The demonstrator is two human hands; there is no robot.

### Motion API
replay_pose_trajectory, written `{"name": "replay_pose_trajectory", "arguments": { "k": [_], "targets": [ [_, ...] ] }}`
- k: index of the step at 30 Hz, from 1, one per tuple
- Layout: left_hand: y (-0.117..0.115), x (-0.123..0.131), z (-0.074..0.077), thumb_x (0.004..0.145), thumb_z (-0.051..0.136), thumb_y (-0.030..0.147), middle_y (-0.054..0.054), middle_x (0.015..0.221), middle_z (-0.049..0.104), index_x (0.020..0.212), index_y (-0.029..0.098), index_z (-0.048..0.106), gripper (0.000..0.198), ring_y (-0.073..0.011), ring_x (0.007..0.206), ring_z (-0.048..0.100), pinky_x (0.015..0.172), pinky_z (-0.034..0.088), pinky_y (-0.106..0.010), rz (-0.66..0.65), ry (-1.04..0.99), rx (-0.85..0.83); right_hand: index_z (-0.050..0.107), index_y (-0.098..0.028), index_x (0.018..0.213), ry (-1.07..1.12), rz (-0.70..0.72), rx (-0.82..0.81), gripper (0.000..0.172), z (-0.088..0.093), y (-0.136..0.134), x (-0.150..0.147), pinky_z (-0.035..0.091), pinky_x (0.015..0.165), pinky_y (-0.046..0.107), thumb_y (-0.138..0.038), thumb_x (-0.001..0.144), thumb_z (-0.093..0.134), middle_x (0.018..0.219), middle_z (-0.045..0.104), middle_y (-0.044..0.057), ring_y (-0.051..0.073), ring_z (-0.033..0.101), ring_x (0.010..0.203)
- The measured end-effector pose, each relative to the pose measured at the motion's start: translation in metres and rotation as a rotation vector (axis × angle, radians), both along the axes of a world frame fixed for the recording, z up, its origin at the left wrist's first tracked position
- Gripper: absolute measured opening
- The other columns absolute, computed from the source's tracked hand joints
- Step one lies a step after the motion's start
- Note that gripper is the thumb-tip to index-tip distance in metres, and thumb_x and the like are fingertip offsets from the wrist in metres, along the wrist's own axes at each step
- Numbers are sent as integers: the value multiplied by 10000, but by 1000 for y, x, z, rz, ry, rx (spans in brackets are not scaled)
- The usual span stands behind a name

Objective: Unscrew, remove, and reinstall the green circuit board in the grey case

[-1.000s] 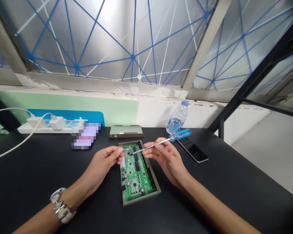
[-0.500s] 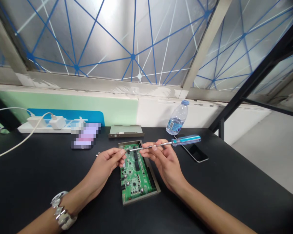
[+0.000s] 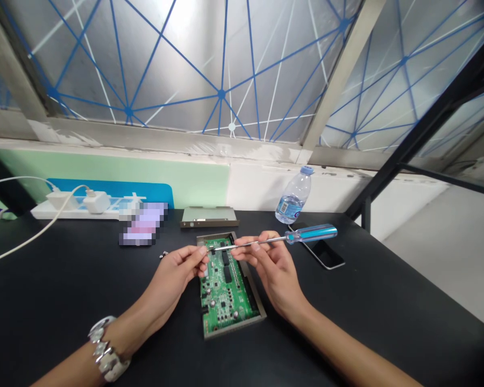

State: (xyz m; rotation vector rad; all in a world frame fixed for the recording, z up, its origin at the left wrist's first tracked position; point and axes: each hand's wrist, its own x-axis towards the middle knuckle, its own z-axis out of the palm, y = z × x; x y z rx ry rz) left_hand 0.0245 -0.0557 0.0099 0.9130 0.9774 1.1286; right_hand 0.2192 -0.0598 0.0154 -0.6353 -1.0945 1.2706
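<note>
A green circuit board [image 3: 225, 293] lies in a grey metal tray [image 3: 260, 312] on the black table. My right hand [image 3: 271, 267] pinches the metal shaft of a blue-handled screwdriver [image 3: 311, 233], which lies nearly level above the board's far end. My left hand [image 3: 177, 274] has its fingertips pinched together at the screwdriver's tip; what they hold is too small to make out. A metal watch sits on my left wrist [image 3: 107, 353].
A grey metal cover [image 3: 208, 216] lies behind the board. A water bottle [image 3: 293, 196] and a dark phone [image 3: 321, 251] are at the right. A white power strip [image 3: 70, 208] with chargers and cables is at the left. A small screw [image 3: 163, 255] lies near my left hand.
The screwdriver has swung from a slant to nearly level, its handle moving right. My left fingertips have closed in on its tip.
</note>
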Motion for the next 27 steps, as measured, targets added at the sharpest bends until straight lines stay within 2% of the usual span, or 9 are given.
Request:
{"name": "replay_pose_trajectory", "arguments": {
  "k": [10, 18, 27],
  "targets": [
    [0, 1, 4, 706, 806, 478, -4, 697, 568, 700, 134, 646, 379, -120, 661, 462, 669, 399, -263, -1, 25, 26, 443, -247, 934, -10, -1, -13, 199, 1, -1, 0, 561, 834, 367, -238, 924, 641, 1020, 745, 50, 196, 737, 855],
    [1, 0, 0, 720, 803, 472, -5, 722, 570, 733, 132, 646, 375, -122, 690, 470, 688, 404, -259, 1, -11, 15, 437, -246, 918, -12, -2, 9, 200, 3, -3, -2, 561, 832, 360, -229, 926, 636, 1005, 743, 43, 192, 735, 848],
    [0, 0, 2, 718, 794, 477, -9, 711, 571, 708, 139, 647, 369, -130, 673, 466, 682, 399, -274, -4, 43, 31, 432, -251, 924, -21, 2, 13, 200, 2, -3, -2, 561, 836, 376, -235, 929, 631, 1019, 739, 45, 197, 734, 849]
  ]
}}
